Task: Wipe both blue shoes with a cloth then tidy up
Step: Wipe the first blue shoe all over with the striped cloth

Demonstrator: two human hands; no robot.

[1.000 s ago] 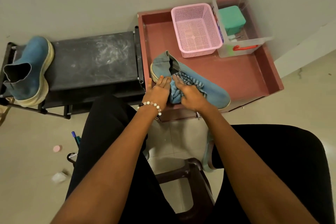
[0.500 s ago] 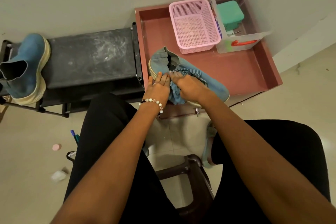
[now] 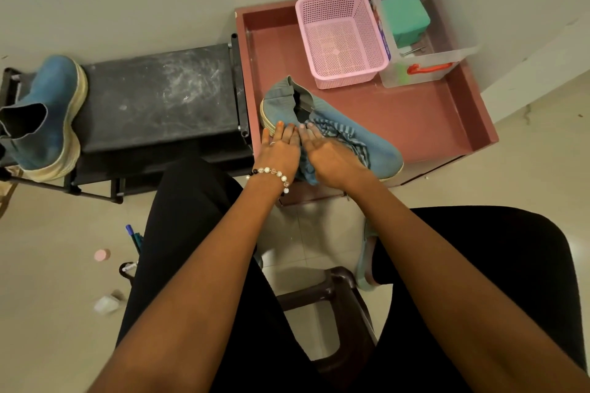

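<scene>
One blue shoe (image 3: 381, 153) lies on its side in the red tray (image 3: 424, 124), heel toward the black rack. A striped blue cloth (image 3: 349, 137) is draped over its middle. My right hand (image 3: 330, 155) presses the cloth against the shoe near the opening, fingers stretched flat. My left hand (image 3: 281, 150) lies against the shoe's heel and pale sole, holding it steady. The other blue shoe (image 3: 48, 115) stands on the far left end of the black rack (image 3: 159, 92), apart from both hands.
A pink mesh basket (image 3: 341, 37) and a clear box (image 3: 424, 64) with a green block stand at the tray's back. My knees and a dark stool (image 3: 335, 293) are below. Pens (image 3: 134, 236) and small scraps lie on the floor at left.
My right hand has rubbed the cloth a little along the shoe near its opening, and its fingers are flatter now. My left hand stays on the heel.
</scene>
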